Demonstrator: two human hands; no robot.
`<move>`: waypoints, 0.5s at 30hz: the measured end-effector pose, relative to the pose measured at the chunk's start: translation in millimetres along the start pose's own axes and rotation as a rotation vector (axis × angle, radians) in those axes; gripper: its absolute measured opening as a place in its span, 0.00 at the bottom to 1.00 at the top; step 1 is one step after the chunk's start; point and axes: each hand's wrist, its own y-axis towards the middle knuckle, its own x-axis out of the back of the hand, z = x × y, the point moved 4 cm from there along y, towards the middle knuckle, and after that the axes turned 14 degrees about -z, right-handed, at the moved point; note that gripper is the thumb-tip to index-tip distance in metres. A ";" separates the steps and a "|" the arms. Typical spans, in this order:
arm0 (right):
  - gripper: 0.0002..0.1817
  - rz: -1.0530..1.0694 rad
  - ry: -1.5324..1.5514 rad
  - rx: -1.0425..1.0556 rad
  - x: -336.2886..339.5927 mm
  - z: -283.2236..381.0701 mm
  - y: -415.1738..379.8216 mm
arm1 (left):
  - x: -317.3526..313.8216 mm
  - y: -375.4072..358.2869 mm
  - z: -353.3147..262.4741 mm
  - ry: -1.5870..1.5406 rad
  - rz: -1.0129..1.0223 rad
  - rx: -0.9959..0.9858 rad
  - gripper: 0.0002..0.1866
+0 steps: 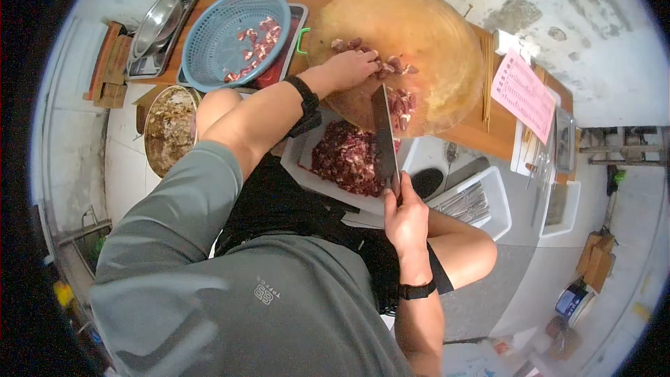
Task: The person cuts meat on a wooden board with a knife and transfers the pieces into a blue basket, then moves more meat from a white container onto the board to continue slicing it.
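My right hand point(407, 218) is wrapped around the handle of a broad kitchen knife point(384, 136). Its long blade points up toward the round wooden chopping board point(447, 49). On that board my left hand point(352, 70) rests with bent fingers against pieces of raw meat point(394, 66). More cut meat point(401, 103) lies just right of the blade, close to the board's near edge. Below the board, a white tub point(296, 150) holds a heap of chopped meat point(345, 157), partly covered by the knife.
A blue plastic colander point(199, 38) with some meat pieces stands left of the board, near a steel bowl point(159, 22). Wooden skewers point(486, 84) and a pink printed sheet point(523, 94) lie right. A white tray of metal skewers point(467, 206) and a large pot point(171, 129) stand lower.
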 end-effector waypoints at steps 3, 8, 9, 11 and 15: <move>0.25 -0.045 -0.003 0.010 2.7 -7.3 0.8 | 13.4 -8.5 -14.5 -0.076 0.027 0.026 0.14; 0.25 -0.003 -0.019 -0.010 5.2 -7.4 -1.7 | -4.1 -60.6 -45.1 -0.252 -0.093 -0.053 0.14; 0.25 0.002 -0.011 -0.022 5.2 -7.4 -2.3 | -1.6 -68.5 -49.8 -0.280 -0.158 -0.017 0.14; 0.26 0.004 -0.012 -0.006 6.4 -4.0 -2.1 | 0.8 -76.7 -51.0 -0.306 -0.223 0.019 0.15; 0.25 0.031 -0.005 0.016 10.9 6.3 -4.7 | 4.2 -82.6 -56.4 -0.338 -0.380 -0.007 0.15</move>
